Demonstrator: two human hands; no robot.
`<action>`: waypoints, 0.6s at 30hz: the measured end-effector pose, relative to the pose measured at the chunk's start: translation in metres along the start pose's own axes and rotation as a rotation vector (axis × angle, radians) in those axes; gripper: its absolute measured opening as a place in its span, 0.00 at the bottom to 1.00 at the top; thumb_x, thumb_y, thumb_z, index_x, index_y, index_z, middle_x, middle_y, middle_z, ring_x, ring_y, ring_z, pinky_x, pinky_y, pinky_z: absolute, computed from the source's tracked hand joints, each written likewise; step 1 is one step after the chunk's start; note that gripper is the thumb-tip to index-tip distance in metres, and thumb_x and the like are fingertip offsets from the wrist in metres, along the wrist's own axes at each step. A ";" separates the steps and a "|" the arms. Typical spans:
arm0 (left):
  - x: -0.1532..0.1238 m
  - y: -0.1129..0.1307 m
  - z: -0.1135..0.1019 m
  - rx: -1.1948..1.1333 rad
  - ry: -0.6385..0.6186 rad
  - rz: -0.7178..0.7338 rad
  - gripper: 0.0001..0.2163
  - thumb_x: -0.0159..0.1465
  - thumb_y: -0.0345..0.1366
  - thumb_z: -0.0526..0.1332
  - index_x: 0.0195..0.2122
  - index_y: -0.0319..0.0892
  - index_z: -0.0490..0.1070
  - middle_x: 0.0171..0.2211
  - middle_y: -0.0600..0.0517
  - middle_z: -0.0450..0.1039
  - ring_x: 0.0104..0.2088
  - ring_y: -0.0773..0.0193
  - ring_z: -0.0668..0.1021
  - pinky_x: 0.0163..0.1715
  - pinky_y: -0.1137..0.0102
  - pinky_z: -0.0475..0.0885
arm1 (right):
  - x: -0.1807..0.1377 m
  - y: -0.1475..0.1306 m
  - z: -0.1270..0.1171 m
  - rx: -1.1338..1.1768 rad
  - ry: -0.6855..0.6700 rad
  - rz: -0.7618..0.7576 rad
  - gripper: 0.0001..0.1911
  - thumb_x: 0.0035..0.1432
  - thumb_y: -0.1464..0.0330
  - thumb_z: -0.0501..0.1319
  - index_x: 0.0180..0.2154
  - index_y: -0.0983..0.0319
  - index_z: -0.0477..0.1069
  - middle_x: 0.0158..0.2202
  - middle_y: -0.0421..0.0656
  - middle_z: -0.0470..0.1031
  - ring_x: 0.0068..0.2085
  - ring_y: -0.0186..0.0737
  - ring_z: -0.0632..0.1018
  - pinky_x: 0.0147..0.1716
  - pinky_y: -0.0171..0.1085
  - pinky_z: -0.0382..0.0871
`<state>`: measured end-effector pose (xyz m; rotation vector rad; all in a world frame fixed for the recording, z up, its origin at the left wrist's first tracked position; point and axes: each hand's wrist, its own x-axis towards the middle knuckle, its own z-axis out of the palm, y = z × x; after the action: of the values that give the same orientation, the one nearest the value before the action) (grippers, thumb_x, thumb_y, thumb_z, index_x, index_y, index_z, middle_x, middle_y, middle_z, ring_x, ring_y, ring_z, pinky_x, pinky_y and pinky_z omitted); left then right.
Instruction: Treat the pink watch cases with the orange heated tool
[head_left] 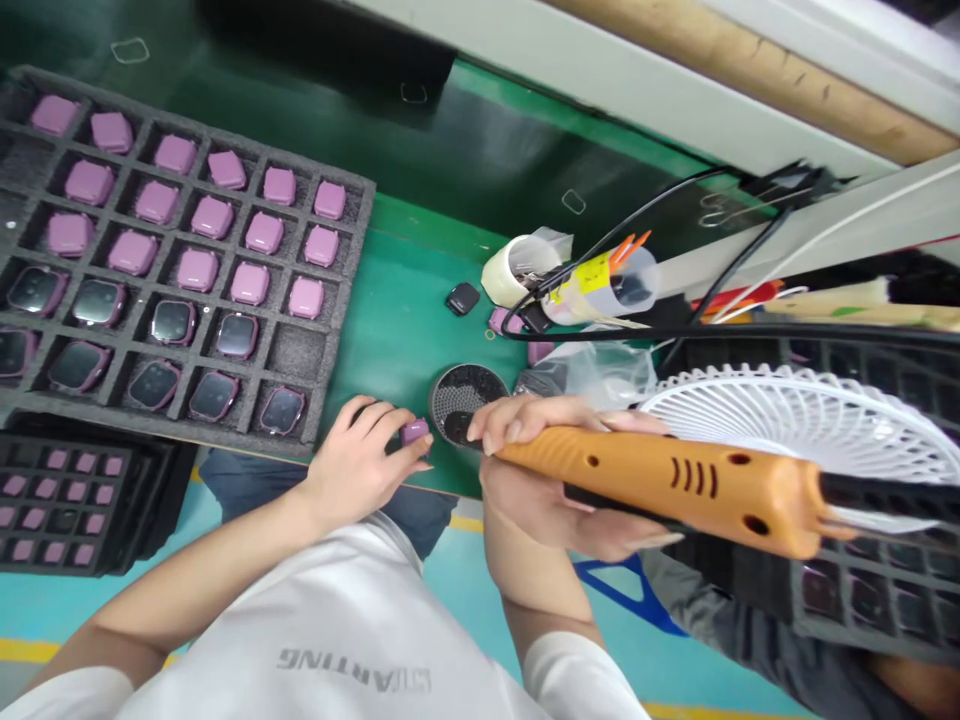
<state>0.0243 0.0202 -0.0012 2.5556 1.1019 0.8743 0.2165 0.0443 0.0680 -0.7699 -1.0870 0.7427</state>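
Note:
My left hand [367, 450] is closed, with thumb and fingers around a small purple watch case [414, 431] just above the green bench. Wrapped around the body of an orange corded tool with vent slots [652, 480], my right hand [540, 480] points the tool's dark front end left. That front end is largely hidden by my fingers, and its exact kind is unclear. Right beside both hands sits a round, dark container with a perforated inside [469, 395]. A small black watch-like piece [463, 298] lies behind it.
A grey foam tray [352, 250] of purple watches stands left, with a black tray stack [150, 490] below. Behind are a cream cup [501, 275], a clear cup [637, 285] and black cables [660, 205]. A white fan [795, 410] and another person's sleeve [750, 640] are right.

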 end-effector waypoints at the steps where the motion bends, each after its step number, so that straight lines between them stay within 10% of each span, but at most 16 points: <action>1: 0.000 0.000 0.000 0.001 0.001 0.000 0.09 0.77 0.42 0.72 0.56 0.49 0.84 0.55 0.45 0.84 0.53 0.51 0.82 0.62 0.49 0.75 | -0.002 0.000 0.001 0.014 -0.021 0.015 0.25 0.71 0.36 0.62 0.55 0.43 0.76 0.32 0.35 0.75 0.23 0.42 0.73 0.21 0.44 0.75; 18: -0.002 0.001 0.001 -0.007 0.009 -0.015 0.09 0.77 0.42 0.71 0.55 0.49 0.85 0.55 0.46 0.84 0.55 0.50 0.80 0.62 0.50 0.74 | -0.011 0.014 0.003 0.055 -0.098 0.015 0.27 0.72 0.36 0.62 0.57 0.46 0.77 0.34 0.36 0.75 0.24 0.40 0.75 0.23 0.43 0.77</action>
<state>0.0248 0.0184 -0.0026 2.5369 1.1167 0.8850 0.2079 0.0426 0.0522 -0.7016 -1.1446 0.8270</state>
